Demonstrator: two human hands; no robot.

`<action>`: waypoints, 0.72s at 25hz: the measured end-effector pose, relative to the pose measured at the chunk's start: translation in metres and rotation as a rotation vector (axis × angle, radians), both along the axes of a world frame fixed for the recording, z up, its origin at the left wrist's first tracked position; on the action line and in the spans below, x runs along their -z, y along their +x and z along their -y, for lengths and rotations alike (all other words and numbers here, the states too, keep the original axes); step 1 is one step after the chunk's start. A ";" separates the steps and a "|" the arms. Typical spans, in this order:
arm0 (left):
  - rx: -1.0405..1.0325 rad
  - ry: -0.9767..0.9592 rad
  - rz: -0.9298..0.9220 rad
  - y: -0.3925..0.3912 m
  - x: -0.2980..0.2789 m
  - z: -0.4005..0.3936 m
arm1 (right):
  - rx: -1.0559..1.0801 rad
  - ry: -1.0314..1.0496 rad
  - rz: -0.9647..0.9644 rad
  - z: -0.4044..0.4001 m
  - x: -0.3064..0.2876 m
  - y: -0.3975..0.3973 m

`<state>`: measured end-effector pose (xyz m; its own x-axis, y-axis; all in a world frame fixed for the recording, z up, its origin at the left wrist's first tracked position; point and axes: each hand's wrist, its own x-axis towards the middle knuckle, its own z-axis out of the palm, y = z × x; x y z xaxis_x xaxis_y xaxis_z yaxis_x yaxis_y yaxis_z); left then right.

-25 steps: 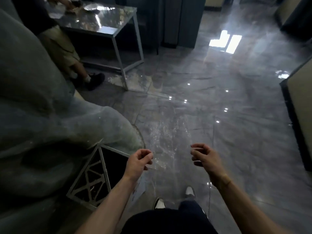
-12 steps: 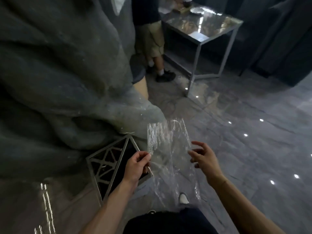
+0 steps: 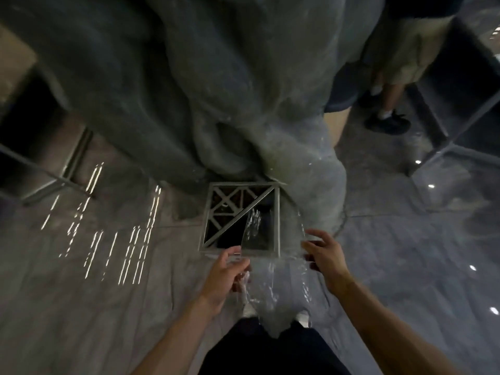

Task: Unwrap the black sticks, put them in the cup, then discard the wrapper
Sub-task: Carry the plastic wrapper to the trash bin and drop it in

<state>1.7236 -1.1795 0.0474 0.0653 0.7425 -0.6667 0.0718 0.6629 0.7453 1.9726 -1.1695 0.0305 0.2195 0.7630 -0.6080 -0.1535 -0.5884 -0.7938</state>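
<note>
Your left hand (image 3: 226, 274) and right hand (image 3: 323, 255) hold a clear plastic wrapper (image 3: 273, 290) stretched between them, fingers loosely curled on its side edges. Wrapper's far end overlaps the square metal-framed bin (image 3: 276, 220), which stands on the glossy grey floor (image 3: 405, 253) against a draped grey cover (image 3: 216, 90). Another person's legs (image 3: 389, 98) upper right.

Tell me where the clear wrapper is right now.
In the head view, the clear wrapper hangs low in the centre between the left hand and right hand, its top edge over the square metal-framed bin.
</note>
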 end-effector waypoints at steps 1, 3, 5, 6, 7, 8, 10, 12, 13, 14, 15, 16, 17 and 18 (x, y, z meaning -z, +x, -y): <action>-0.027 0.002 -0.010 -0.007 0.002 0.009 | -0.028 -0.019 -0.004 -0.004 0.006 -0.007; -0.095 0.022 -0.055 -0.017 0.007 0.024 | -0.092 -0.052 0.006 -0.012 0.013 -0.020; -0.148 0.038 -0.085 -0.021 0.012 0.030 | -0.159 -0.071 0.005 -0.018 0.017 -0.030; -0.188 0.036 -0.083 -0.023 0.016 0.031 | -0.196 -0.071 -0.005 -0.020 0.019 -0.034; -0.225 0.027 -0.082 -0.023 0.019 0.029 | -0.239 -0.066 -0.009 -0.021 0.021 -0.035; -0.252 0.015 -0.087 -0.023 0.022 0.026 | -0.295 -0.056 0.008 -0.021 0.021 -0.035; -0.275 -0.013 -0.118 -0.024 0.026 0.015 | -0.441 -0.022 0.108 -0.021 0.020 -0.032; -0.272 -0.038 -0.136 -0.028 0.030 0.002 | -0.608 0.043 0.277 -0.019 0.017 -0.029; -0.259 -0.049 -0.137 -0.030 0.033 -0.006 | -0.697 0.095 0.385 -0.018 0.014 -0.027; -0.242 -0.062 -0.136 -0.032 0.036 -0.014 | -0.781 0.159 0.497 -0.017 0.010 -0.027; -0.222 -0.078 -0.137 -0.034 0.040 -0.023 | -0.849 0.235 0.594 -0.016 0.007 -0.029; -0.204 -0.094 -0.140 -0.036 0.044 -0.032 | -0.901 0.310 0.675 -0.015 0.004 -0.032; -0.192 -0.110 -0.144 -0.037 0.048 -0.040 | -0.940 0.374 0.745 -0.014 0.001 -0.036; -0.180 -0.125 -0.148 -0.038 0.052 -0.048 | -0.961 0.422 0.810 -0.015 0.000 -0.040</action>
